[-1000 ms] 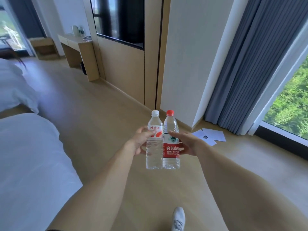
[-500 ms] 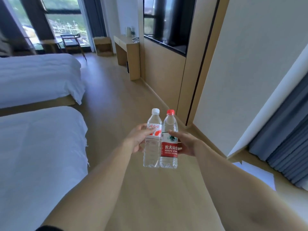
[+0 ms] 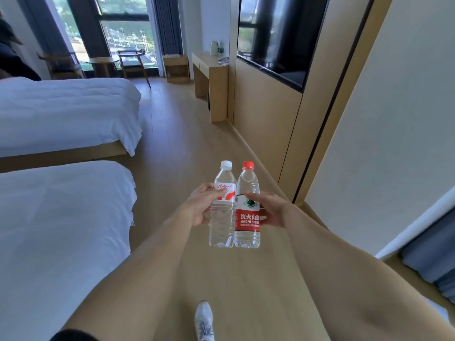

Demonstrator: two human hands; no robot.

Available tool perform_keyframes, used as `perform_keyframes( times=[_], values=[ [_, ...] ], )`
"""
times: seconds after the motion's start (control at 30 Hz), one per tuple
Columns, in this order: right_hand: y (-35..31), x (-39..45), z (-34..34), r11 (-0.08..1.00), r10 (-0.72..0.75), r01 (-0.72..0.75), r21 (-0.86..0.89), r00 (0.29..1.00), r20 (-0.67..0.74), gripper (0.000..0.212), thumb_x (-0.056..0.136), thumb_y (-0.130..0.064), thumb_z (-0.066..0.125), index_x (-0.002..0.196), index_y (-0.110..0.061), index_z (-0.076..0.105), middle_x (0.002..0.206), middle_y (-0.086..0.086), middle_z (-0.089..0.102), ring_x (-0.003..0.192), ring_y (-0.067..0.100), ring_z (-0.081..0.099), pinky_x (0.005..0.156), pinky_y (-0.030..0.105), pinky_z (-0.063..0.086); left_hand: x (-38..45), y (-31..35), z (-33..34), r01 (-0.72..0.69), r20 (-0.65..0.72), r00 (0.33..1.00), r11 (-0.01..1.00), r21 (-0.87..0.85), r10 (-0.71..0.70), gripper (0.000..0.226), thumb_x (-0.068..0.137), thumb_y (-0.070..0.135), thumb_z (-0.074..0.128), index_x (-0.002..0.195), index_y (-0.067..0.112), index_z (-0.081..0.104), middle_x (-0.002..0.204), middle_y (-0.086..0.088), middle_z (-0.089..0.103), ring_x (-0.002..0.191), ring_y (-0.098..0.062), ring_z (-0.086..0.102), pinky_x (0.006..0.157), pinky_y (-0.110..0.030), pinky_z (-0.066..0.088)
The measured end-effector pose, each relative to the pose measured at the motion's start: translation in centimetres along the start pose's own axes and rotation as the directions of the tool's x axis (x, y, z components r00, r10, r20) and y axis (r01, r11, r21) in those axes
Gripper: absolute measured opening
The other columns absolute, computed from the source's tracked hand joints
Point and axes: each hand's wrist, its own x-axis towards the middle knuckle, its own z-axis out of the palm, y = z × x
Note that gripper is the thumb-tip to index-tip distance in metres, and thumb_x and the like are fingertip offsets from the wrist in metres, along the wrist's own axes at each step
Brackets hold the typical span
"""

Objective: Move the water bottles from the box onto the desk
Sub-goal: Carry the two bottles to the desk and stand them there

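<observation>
Two clear water bottles stand upright side by side in the air in front of me, touching. My left hand [image 3: 197, 205] grips the white-capped bottle [image 3: 222, 217] around its label. My right hand [image 3: 270, 209] grips the red-capped bottle [image 3: 247, 225] with the red label. The wooden desk [image 3: 209, 67] stands far ahead against the right wall, with a kettle on it. No box is in view.
Two white beds [image 3: 61, 112] fill the left side. A wood floor aisle [image 3: 172, 134] runs ahead between the beds and the panelled right wall with a dark screen [image 3: 273, 38]. Chairs and a small table stand by the far window. My white shoe [image 3: 203, 321] is below.
The view has swung left, from the curtain and papers toward the aisle and far desk. Both hands keep the same grip on the bottles, held together in front of me.
</observation>
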Motion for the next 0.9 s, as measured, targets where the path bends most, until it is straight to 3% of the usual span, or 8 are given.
perform_keyframes(
  times=[0.13, 0.33, 0.47, 0.63, 0.77, 0.9],
  values=[
    [-3.6, 6.7, -0.4, 0.999, 0.006, -0.006, -0.038, 1.000, -0.009, 0.047, 0.085, -0.035, 0.075, 0.123, -0.012, 0.060, 0.115, 0.015, 0.071, 0.106, 0.032, 0.068, 0.097, 0.051, 0.052, 6.7, 2.2, -2.0, 0.001, 0.007, 1.000, 1.000, -0.023, -0.001, 0.037, 0.083, 0.032, 0.081, 0.110, 0.018, 0.061, 0.080, -0.004, 0.075, 0.067, -0.024, 0.070, 0.069, -0.050, 0.060],
    [-10.2, 17.0, 0.1, 0.999, 0.014, -0.015, -0.050, 1.000, -0.028, 0.050, 0.082, -0.037, 0.077, 0.122, -0.011, 0.062, 0.113, 0.014, 0.073, 0.106, 0.032, 0.069, 0.094, 0.050, 0.054, 16.5, 7.4, -6.5, 0.000, 0.002, 1.000, 1.000, -0.024, 0.000, 0.033, 0.083, 0.034, 0.081, 0.106, 0.020, 0.062, 0.080, -0.004, 0.074, 0.064, -0.023, 0.070, 0.057, -0.040, 0.057],
    [-14.3, 22.9, 0.9, 0.999, 0.009, -0.010, -0.044, 0.999, -0.032, 0.053, 0.081, -0.038, 0.077, 0.123, -0.011, 0.061, 0.113, 0.014, 0.072, 0.103, 0.031, 0.069, 0.088, 0.047, 0.056, 21.9, 11.3, -9.4, -0.021, -0.016, 1.000, 1.000, 0.004, 0.021, 0.031, 0.084, 0.032, 0.080, 0.106, 0.019, 0.062, 0.081, -0.005, 0.074, 0.066, -0.025, 0.069, 0.067, -0.054, 0.058],
    [-18.5, 29.4, 1.7, 0.998, 0.002, -0.003, -0.061, 1.000, -0.014, 0.047, 0.087, -0.035, 0.073, 0.125, -0.012, 0.059, 0.115, 0.014, 0.071, 0.102, 0.031, 0.069, 0.088, 0.047, 0.055, 27.7, 15.2, -12.5, -0.030, -0.040, 0.999, 0.999, -0.023, 0.029, 0.028, 0.084, 0.030, 0.080, 0.102, 0.020, 0.061, 0.070, 0.000, 0.072, 0.053, -0.019, 0.067, 0.048, -0.033, 0.053],
    [-21.5, 34.6, 2.4, 0.997, -0.008, 0.009, -0.082, 1.000, 0.011, 0.049, 0.085, -0.035, 0.074, 0.125, -0.011, 0.059, 0.114, 0.015, 0.072, 0.099, 0.031, 0.070, 0.085, 0.045, 0.057, 32.2, 17.6, -15.1, -0.038, -0.056, 0.998, 0.999, -0.013, 0.037, 0.030, 0.085, 0.030, 0.079, 0.103, 0.019, 0.059, 0.060, 0.005, 0.067, 0.042, -0.013, 0.059, 0.045, -0.030, 0.050],
    [-24.4, 40.8, 2.9, 0.995, -0.008, 0.015, -0.096, 0.998, 0.067, 0.048, 0.086, -0.037, 0.074, 0.125, -0.012, 0.060, 0.113, 0.014, 0.072, 0.097, 0.030, 0.070, 0.087, 0.045, 0.056, 36.8, 19.8, -17.7, -0.029, -0.086, 0.996, 1.000, -0.008, 0.028, 0.031, 0.087, 0.031, 0.077, 0.108, 0.019, 0.057, 0.061, 0.006, 0.067, 0.044, -0.014, 0.061, 0.047, -0.030, 0.051]
  ],
)
